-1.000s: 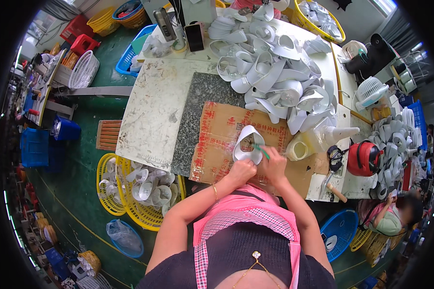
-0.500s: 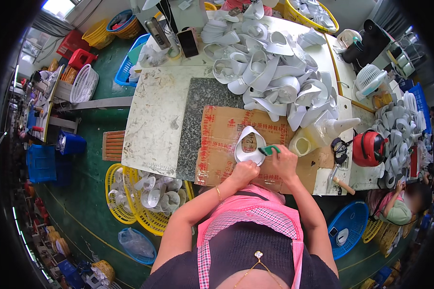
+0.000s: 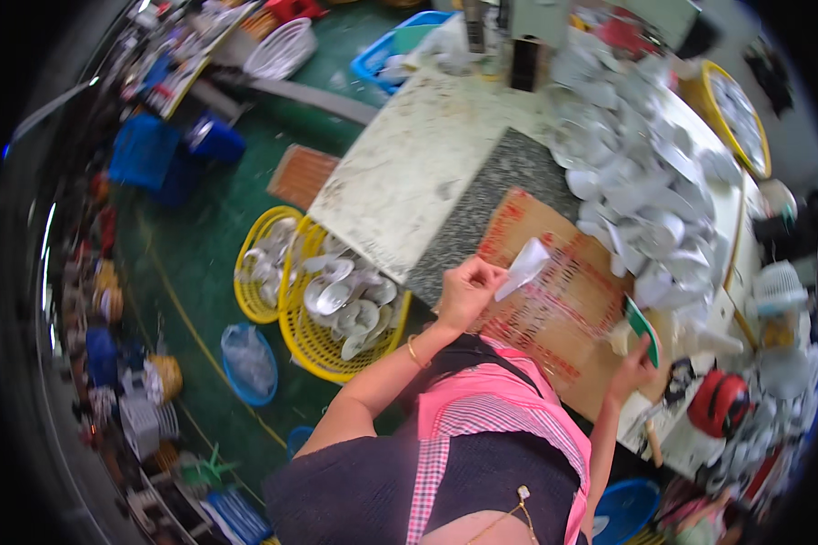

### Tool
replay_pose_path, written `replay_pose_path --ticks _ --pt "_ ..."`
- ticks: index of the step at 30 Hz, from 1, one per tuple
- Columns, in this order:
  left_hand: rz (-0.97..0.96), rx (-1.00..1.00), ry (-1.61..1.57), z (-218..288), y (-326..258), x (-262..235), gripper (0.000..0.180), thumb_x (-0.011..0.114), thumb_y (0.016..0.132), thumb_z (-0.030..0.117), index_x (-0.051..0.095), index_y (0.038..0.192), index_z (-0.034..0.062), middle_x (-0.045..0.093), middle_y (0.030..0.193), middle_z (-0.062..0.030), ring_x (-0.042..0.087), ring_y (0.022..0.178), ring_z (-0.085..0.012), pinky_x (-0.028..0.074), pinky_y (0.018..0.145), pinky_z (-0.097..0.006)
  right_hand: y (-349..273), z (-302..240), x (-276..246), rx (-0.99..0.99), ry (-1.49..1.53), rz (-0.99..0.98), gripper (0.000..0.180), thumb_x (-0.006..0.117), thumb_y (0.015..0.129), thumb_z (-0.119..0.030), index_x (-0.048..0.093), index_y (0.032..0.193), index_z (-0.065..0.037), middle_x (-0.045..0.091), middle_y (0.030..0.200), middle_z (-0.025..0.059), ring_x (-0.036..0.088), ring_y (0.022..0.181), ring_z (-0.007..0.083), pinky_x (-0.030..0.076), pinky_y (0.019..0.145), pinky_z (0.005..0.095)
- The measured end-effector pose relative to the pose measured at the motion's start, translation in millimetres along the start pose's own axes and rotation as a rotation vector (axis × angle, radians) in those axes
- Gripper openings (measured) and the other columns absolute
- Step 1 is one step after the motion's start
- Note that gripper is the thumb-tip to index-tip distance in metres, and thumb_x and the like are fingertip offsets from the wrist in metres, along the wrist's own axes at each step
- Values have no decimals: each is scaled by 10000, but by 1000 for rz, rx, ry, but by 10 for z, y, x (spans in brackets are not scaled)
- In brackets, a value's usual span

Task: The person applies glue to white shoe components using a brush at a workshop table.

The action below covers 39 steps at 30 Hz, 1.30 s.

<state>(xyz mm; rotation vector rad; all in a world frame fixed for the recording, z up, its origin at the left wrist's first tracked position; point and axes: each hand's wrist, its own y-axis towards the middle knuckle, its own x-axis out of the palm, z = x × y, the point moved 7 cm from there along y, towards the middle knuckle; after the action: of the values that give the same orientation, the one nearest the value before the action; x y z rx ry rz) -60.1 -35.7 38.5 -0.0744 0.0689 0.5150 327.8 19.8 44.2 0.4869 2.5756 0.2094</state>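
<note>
My left hand point(image 3: 468, 292) pinches the edge of a thin white shoe-upper piece point(image 3: 523, 267), lifted and seen tilted above the cardboard sheet point(image 3: 559, 295). Off to the right, my right hand point(image 3: 633, 371) grips a flat green tool point(image 3: 643, 329) that looks like a brush; blur hides its exact kind. Near that tool, a translucent pot point(image 3: 620, 340) is partly covered. A large heap of similar white pieces point(image 3: 650, 186) lies beyond the cardboard, on the pale worktable point(image 3: 409, 173).
A speckled dark slab point(image 3: 495, 195) lies beside the cardboard. Yellow baskets of white pieces point(image 3: 336, 371) stand on the floor by the table's left corner. To the right are a red rounded device point(image 3: 720, 403), a hammer-like handle point(image 3: 653, 442) and a small fan point(image 3: 778, 289).
The view has turned and shifted. My left hand has lifted the white piece off the cardboard and moved left. My right hand has moved away to the right, still holding the green tool.
</note>
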Motion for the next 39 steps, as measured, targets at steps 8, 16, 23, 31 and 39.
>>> replay_pose_path --ticks 8,16,23,31,39 --pt "756 179 372 430 -331 -2301 60 733 874 -3 674 881 9 714 836 -43 616 730 -77 518 690 -248 -138 508 -197 237 22 -58 241 562 1058 -159 686 1141 31 644 939 -6 489 724 43 387 622 232" --pt "705 62 919 -458 -246 -2811 367 755 856 66 574 1166 -9 605 1098 -159 625 978 -302 514 866 -396 -152 374 -112 136 131 33 220 610 1037 -209 691 1106 -15 519 690 -67 382 533 12 272 470 229" --pt "72 401 558 -109 1026 -395 165 641 946 120 656 1036 -18 646 1002 -182 620 980 -350 489 898 -426 -233 280 -191 244 185 -1 207 591 1044 -187 688 1128 -24 483 681 -76 369 543 7 276 479 213" --pt "-151 655 449 474 1563 2295 284 650 933 180 645 1125 -30 669 1084 -208 610 1067 -366 481 900 -465 -319 357 -658 183 145 191 181 609 1028 -150 705 1121 -30 595 778 -43 403 532 4 300 461 197" --pt "-405 696 404 1011 1260 2490 409 746 837 118 638 1212 -4 643 1066 -196 629 967 -397 495 851 -464 -192 402 -769 239 66 266 156 643 978 -72 725 1103 -27 690 957 59 619 761 145 471 666 295"
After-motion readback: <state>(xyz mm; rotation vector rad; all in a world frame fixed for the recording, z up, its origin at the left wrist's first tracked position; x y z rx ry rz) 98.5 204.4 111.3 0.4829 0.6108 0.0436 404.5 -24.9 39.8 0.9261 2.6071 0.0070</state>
